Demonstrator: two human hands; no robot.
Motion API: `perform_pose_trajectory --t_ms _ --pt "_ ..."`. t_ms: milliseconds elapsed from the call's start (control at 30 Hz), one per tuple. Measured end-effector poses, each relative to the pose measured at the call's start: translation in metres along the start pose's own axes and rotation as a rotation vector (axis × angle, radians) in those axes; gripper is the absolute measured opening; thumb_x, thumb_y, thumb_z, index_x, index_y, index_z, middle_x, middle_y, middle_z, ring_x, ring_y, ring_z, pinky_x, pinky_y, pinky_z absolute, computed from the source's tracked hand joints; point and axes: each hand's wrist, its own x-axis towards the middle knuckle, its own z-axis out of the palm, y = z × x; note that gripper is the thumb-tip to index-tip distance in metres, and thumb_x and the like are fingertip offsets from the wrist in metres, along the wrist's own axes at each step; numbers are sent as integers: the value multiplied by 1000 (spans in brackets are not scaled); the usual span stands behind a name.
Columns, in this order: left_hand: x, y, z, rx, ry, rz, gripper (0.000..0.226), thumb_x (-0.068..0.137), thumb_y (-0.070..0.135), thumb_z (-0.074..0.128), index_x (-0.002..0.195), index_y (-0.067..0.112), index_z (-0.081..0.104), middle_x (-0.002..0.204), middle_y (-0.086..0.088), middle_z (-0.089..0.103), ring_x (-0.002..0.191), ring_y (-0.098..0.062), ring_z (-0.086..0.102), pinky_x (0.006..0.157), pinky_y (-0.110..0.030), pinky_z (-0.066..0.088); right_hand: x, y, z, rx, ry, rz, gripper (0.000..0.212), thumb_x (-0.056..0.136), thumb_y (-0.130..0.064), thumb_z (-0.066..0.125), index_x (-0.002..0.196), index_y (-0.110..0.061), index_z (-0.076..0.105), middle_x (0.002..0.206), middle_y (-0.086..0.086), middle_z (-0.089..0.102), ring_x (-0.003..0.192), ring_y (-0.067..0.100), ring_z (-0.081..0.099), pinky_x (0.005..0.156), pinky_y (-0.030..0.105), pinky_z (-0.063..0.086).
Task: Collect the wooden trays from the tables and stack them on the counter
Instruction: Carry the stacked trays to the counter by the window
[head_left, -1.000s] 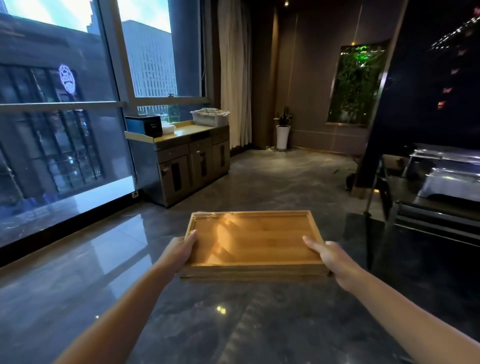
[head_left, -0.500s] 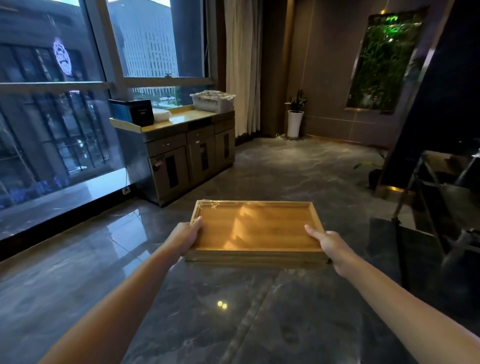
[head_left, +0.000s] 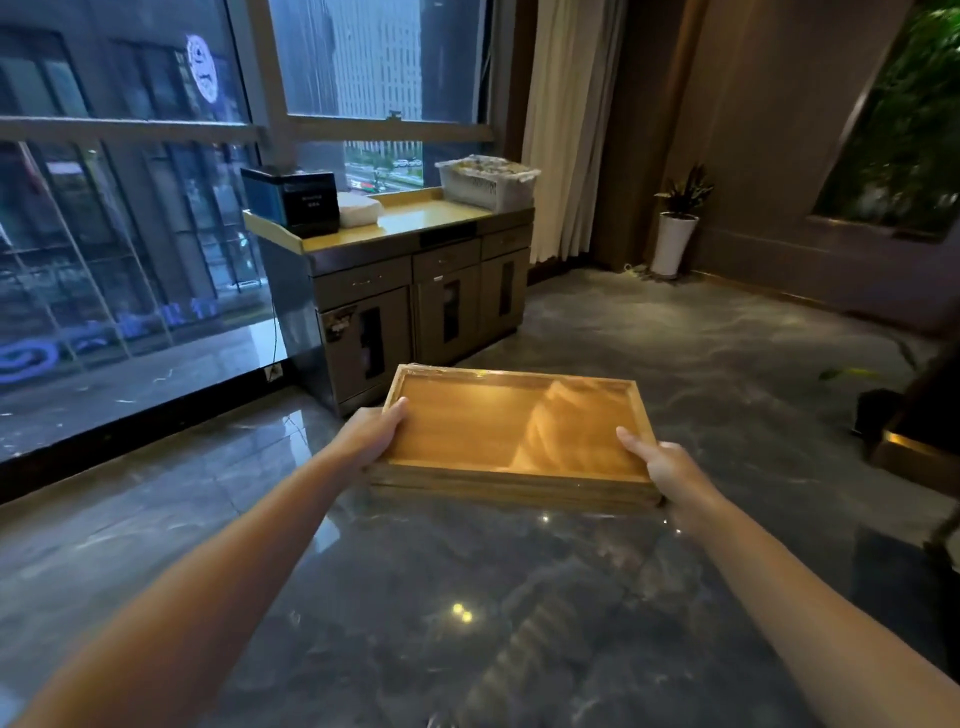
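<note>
I carry a rectangular wooden tray (head_left: 498, 426) level in front of me, over the dark marble floor. The layered front edge suggests more than one tray stacked, but I cannot tell for sure. My left hand (head_left: 371, 436) grips its left rim, thumb on top. On the right rim my right hand (head_left: 662, 465) holds in the same way. Straight ahead, beyond the tray, stands the counter (head_left: 415, 221), a cabinet with a yellow wooden top under the window.
On the counter sit a black box (head_left: 304, 200) at the left, a white folded cloth (head_left: 358, 210) and a white basket (head_left: 485, 182) at the right. A potted plant (head_left: 675, 228) stands by the curtain. Dark furniture edges (head_left: 914, 441) show at the right.
I have walked closer to the counter with the tray in both hands. The counter now looks larger and more central; the tables at the right have left the view.
</note>
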Motion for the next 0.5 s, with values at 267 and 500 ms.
perform_pose_trajectory --t_ms 267,500 --pt "246 66 2 -46 -36 17 55 94 43 37 126 1 52 112 -12 62 98 -24 59 82 -29 40 241 -89 65 -22 11 -25 52 84 -41 59 115 0 59 109 15 65 104 34 60 94 44 46" --pt "419 128 -2 -82 -20 -39 55 94 44 39 129 2 50 108 -11 60 94 -21 57 82 -29 40 413 -166 106 -33 -36 -42 42 84 -41 59 107 -6 60 96 10 67 91 29 62 83 41 52"
